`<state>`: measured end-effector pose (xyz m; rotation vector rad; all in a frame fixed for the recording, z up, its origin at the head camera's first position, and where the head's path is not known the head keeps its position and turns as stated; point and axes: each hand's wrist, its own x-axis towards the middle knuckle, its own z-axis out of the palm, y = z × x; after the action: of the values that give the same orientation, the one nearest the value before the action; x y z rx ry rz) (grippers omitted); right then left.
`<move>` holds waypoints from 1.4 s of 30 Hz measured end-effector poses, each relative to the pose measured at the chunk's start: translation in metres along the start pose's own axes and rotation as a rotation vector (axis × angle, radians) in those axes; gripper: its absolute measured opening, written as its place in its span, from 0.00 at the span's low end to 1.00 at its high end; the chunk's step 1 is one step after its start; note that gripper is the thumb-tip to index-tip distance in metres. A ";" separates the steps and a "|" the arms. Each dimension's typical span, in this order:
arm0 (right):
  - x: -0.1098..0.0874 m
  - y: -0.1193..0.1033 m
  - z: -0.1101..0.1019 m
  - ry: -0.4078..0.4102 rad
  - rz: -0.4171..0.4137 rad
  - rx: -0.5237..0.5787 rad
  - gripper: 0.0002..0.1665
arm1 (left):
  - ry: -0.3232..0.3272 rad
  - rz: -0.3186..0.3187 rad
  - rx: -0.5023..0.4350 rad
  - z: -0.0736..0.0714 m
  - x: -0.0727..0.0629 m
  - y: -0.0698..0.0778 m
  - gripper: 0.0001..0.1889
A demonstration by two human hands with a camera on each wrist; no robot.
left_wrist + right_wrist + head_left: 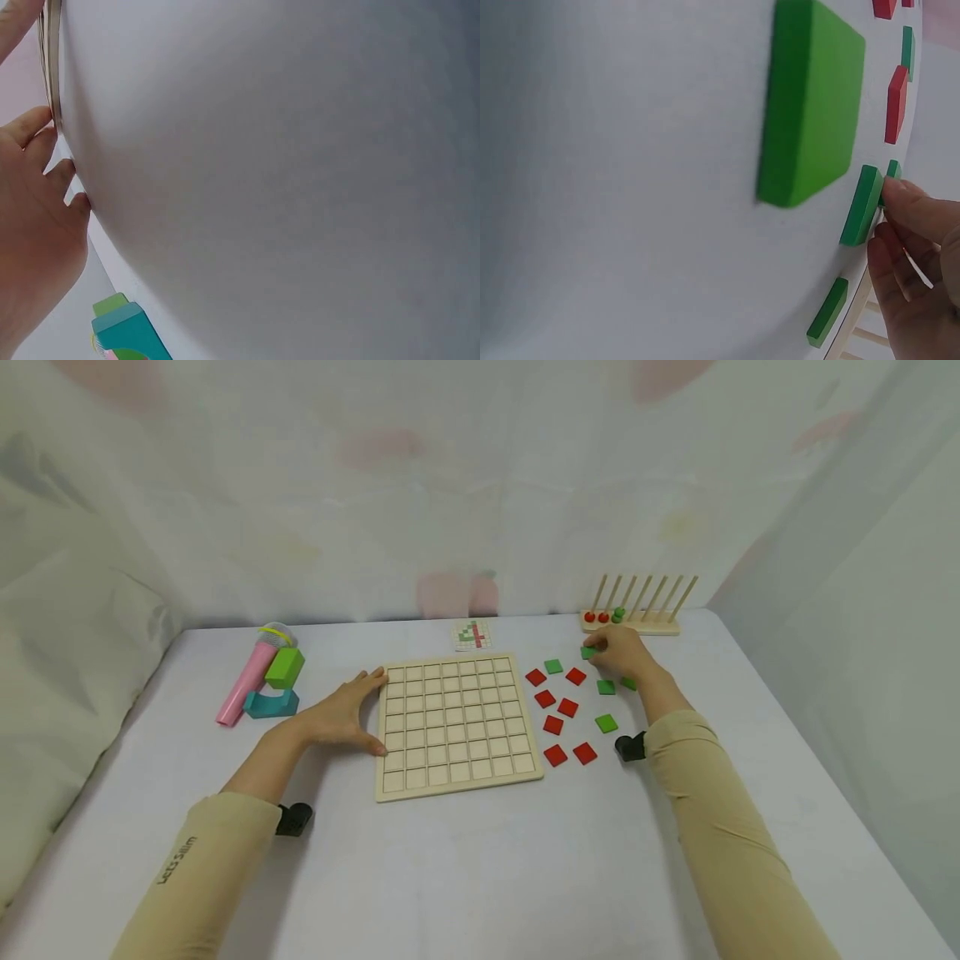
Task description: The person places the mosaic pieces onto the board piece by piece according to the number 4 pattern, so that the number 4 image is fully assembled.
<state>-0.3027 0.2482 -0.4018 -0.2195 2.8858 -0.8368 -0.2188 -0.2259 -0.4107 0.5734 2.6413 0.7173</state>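
Note:
A pale wooden grid board (459, 792) lies flat on the white table. My left hand (341, 710) spreads along its left edge, thumb low and fingertips near the upper corner. In the left wrist view, the fingers of the left hand (37, 202) reach down to the board's edge (52, 67). My right hand (624, 653) pinches a green square tile (588, 652) at the far side of the loose tiles. The right wrist view has the right hand (919, 262) with its thumb against that green tile (890, 178), partly hidden behind another green tile (862, 206).
Several red tiles (567, 707) and green tiles (606, 723) lie right of the board. A pattern card (465, 645) lies behind it. A peg rack (652, 628) with red and green beads stands back right. At left are a pink microphone (247, 681), green block (285, 668) and teal arch (270, 704).

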 end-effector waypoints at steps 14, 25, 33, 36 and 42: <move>0.001 -0.021 0.000 0.105 -0.099 0.080 0.11 | -0.001 0.012 -0.006 0.000 0.001 -0.003 0.67; 0.004 -0.070 0.012 0.074 -0.169 0.206 0.12 | 0.008 0.011 0.009 0.001 0.001 -0.002 0.67; 0.010 -0.089 0.027 0.039 -0.217 0.268 0.11 | 0.010 0.015 0.013 0.001 0.001 -0.004 0.67; 0.012 -0.096 0.032 0.027 -0.223 0.285 0.12 | 0.011 0.016 0.013 0.000 0.001 -0.004 0.67; 0.017 -0.111 0.045 0.001 -0.251 0.335 0.12 | 0.016 0.006 0.020 0.001 0.000 -0.005 0.66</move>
<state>-0.3004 0.1288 -0.3805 -0.5492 2.6957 -1.3423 -0.2194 -0.2293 -0.4140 0.5840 2.6650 0.7006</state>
